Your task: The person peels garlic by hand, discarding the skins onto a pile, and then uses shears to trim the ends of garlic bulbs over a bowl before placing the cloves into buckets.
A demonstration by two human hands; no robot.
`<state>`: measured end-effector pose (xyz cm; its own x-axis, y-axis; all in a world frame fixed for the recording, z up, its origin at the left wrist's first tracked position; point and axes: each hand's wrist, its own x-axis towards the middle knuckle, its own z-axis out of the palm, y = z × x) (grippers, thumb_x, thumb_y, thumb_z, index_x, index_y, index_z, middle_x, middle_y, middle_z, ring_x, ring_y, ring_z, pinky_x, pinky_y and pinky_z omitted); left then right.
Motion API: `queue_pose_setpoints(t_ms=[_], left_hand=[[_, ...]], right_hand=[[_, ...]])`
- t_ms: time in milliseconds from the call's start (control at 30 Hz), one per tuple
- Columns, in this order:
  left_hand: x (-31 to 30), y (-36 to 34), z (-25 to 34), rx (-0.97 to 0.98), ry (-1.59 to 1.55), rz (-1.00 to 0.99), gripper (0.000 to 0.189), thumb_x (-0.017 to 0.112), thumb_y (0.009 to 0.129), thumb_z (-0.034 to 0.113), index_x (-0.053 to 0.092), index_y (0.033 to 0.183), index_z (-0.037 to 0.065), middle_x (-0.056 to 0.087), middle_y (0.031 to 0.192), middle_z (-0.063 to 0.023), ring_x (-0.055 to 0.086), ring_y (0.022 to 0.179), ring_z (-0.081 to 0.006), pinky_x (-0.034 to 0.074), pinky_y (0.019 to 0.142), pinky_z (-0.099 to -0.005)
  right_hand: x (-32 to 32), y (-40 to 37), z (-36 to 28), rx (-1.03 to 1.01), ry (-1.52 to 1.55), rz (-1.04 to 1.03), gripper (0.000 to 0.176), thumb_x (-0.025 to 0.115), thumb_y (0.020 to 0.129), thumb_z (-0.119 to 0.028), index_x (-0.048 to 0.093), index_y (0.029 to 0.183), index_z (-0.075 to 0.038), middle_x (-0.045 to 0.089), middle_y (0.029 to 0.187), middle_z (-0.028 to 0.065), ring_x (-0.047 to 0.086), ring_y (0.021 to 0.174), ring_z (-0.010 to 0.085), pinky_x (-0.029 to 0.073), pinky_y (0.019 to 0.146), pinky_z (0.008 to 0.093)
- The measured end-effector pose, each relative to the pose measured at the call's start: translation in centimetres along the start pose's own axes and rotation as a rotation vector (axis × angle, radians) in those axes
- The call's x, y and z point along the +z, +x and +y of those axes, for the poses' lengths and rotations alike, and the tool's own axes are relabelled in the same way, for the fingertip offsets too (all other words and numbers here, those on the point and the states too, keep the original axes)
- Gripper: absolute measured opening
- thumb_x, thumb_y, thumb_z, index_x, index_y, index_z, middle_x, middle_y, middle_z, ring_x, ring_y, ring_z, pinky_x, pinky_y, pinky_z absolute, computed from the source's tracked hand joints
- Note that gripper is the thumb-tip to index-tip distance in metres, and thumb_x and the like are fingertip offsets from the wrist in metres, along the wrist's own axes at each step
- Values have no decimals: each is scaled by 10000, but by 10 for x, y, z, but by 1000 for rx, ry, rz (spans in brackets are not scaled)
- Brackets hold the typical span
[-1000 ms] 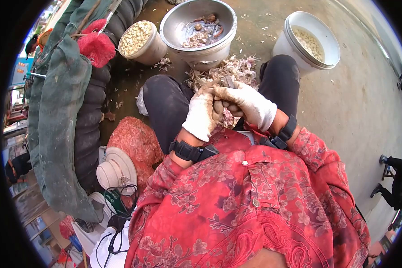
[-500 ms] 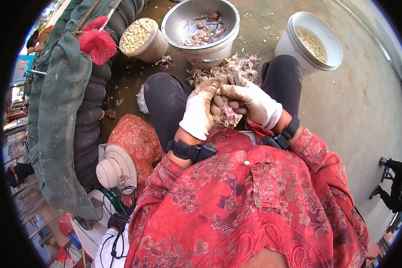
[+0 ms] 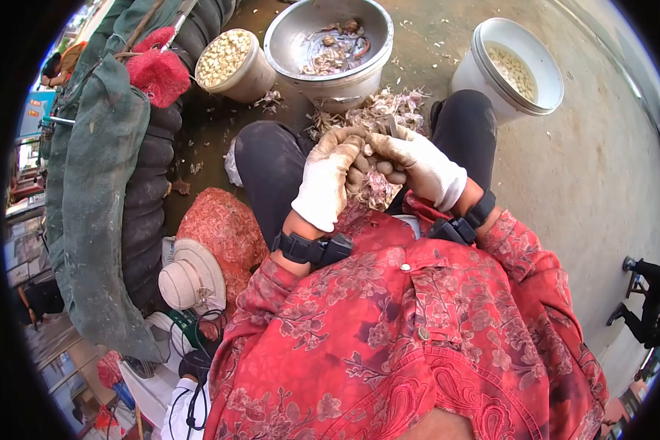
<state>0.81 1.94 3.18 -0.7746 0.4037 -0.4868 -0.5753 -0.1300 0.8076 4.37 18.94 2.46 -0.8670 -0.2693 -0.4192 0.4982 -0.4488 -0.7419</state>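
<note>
My left hand (image 3: 328, 176), in a soiled white glove, is closed with its fingertips around a garlic clove (image 3: 367, 149), mostly hidden by the gloves. Close beside it, my right hand (image 3: 416, 165), gloved too, grips a small knife (image 3: 393, 126) whose short blade pokes up past the thumb. The fingertips of both hands nearly meet between my knees. Below and beyond them lies a heap of papery garlic skins (image 3: 389, 108).
A metal basin (image 3: 279, 55) with skins and a few bulbs rests on a bucket ahead. To its left stands a bucket of peeled cloves (image 3: 253, 77); at right, a white bucket (image 3: 484, 70) holds cloves in liquid. A red mesh sack (image 3: 224, 213) and a hat (image 3: 187, 282) are at left.
My hands have drawn slightly apart at the fingertips, the right one shifting a little to the right. A pale bit now shows between them. The buckets and basin stay put.
</note>
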Motion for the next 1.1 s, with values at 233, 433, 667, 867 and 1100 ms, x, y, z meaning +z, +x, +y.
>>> queue_pose_setpoints(t_ms=[233, 433, 667, 867, 1100], left_hand=[[-11, 3, -7, 13, -24, -40, 215, 494, 977, 208, 565, 1121, 66, 557, 739, 24, 458, 531, -33, 368, 450, -165], [-12, 9, -20, 176, 407, -2, 217, 558, 957, 277, 608, 1015, 74, 592, 745, 9, 490, 561, -58, 392, 499, -195], [-15, 17, -24, 344, 735, -55, 215, 560, 957, 260, 613, 988, 55, 603, 781, 19, 529, 672, -76, 428, 600, -221], [-5, 1, -4, -58, 441, -94, 214, 505, 979, 271, 587, 1062, 91, 535, 733, 25, 436, 571, -39, 350, 496, -184], [-7, 1, -17, -20, 293, -62, 222, 448, 994, 231, 582, 1063, 68, 528, 725, 27, 399, 530, -18, 291, 434, -154]], right_hand=[[-5, 2, -1, -10, 8, 39, 219, 570, 953, -292, 600, 950, -75, 512, 670, -49, 403, 538, 28, 292, 468, 172], [-8, 9, 1, 12, -180, 146, 265, 589, 939, -337, 607, 986, -77, 540, 666, -34, 443, 512, 36, 331, 440, 183], [-9, 9, 8, 68, -209, 171, 302, 597, 931, -345, 586, 1013, -55, 562, 686, -17, 489, 514, 44, 402, 437, 189], [-6, 8, 10, 38, -132, 106, 228, 606, 933, -263, 565, 988, -46, 547, 717, -21, 486, 567, 38, 403, 466, 184], [-8, 10, 14, 68, -107, 88, 214, 612, 937, -248, 595, 1049, -65, 582, 797, -43, 503, 620, 19, 401, 494, 164]])
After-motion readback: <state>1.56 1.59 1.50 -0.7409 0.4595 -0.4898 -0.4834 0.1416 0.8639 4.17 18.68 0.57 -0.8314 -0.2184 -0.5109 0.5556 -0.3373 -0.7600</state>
